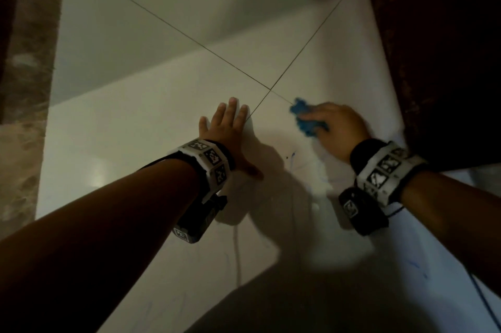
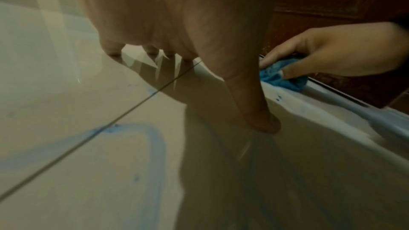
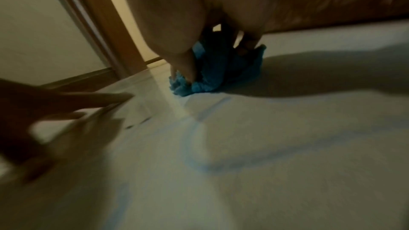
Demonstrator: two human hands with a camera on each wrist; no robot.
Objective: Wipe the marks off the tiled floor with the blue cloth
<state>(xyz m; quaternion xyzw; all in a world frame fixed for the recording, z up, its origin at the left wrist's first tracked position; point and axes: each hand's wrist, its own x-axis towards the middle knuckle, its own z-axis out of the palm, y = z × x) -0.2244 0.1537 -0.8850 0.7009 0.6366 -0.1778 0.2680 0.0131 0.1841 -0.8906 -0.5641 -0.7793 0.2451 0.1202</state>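
Note:
My right hand (image 1: 334,126) grips a bunched blue cloth (image 1: 305,118) and holds it down on the white tiled floor (image 1: 151,121), just right of where the grout lines cross. The cloth (image 3: 212,74) bulges out under my fingers; my thumb and fingers pinch the cloth (image 2: 281,76) in the left wrist view. My left hand (image 1: 225,129) lies flat on the floor, fingers spread and straight. Blue marks (image 1: 292,156) sit between the hands; a wide blue loop (image 2: 155,146) shows on the tile near my left thumb, and faint streaks (image 3: 199,139) lie before the cloth.
A dark wooden door (image 1: 447,48) stands right beside the cloth. A marbled brown strip (image 1: 24,88) borders the floor on the left. A door frame (image 3: 104,29) rises beyond the cloth. More faint blue specks (image 1: 414,265) lie near my right forearm.

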